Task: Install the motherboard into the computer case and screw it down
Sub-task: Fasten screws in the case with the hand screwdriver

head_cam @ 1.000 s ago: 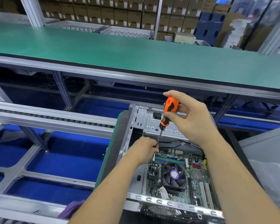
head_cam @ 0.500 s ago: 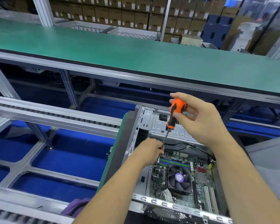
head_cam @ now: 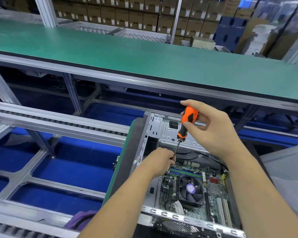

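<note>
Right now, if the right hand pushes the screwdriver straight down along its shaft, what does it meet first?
Probably the motherboard near its top-left corner; the left hand hides the screwdriver tip, so depth is unclear.

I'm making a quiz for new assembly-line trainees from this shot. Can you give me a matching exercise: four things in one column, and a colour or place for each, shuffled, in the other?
Things:
1. screwdriver handle
2. motherboard
3. CPU fan
4. left hand

Colour or place:
A. lies flat inside the computer case
B. orange and black, gripped by the right hand
C. at the lower part of the screwdriver's shaft
D. black, with a purple sticker at its hub

Pairs: 1-B, 2-A, 3-D, 4-C
</note>
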Tool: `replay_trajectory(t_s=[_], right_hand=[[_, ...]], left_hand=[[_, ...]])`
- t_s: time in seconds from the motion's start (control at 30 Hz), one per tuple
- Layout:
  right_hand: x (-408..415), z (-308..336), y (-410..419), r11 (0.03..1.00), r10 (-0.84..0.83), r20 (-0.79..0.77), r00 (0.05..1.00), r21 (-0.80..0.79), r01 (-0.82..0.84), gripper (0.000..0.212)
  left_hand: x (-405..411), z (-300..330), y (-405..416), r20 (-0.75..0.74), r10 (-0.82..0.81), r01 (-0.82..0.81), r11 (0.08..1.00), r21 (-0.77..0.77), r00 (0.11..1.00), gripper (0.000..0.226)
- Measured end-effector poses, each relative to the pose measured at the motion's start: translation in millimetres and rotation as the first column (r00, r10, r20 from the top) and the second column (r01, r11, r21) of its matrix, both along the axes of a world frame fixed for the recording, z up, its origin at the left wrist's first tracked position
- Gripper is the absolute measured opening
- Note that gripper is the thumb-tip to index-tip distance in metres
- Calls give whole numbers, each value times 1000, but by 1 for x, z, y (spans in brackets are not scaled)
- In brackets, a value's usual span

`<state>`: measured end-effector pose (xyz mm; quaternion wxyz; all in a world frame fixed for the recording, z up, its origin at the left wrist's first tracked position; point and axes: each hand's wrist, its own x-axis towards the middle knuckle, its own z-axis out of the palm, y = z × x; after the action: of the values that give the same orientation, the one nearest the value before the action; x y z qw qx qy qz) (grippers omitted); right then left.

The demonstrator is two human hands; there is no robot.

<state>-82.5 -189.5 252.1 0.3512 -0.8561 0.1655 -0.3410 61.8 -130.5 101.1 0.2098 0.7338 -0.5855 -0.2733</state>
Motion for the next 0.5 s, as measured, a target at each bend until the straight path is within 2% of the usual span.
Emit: replay_trajectory(t_s=[0.5], right_hand=[[1,-6,-8,998,-18,36,999,-55,20,67]], left_hand=[[1,-2,0,-34,32,-33,999,-23,999,16]])
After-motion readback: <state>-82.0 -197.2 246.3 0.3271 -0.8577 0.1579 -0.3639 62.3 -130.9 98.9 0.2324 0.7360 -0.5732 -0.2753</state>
